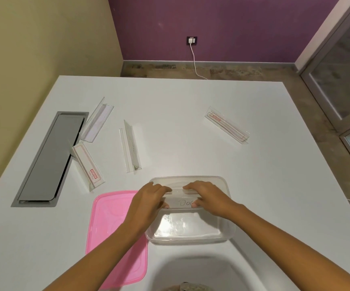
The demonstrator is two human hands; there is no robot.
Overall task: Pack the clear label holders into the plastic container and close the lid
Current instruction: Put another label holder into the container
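Note:
A clear plastic container stands open near the table's front edge. Both hands hold one clear label holder with handwriting on its card, inside the container's far half. My left hand grips its left end and my right hand its right end. The pink lid lies flat to the left of the container, partly under my left forearm. Several more clear label holders lie loose on the table: one at the far right, one in the middle, and two on the left.
A grey cable hatch is set into the white table at the left. The table's front edge has a curved cut-out just behind the container. A white cable runs from a wall socket to the floor beyond the table.

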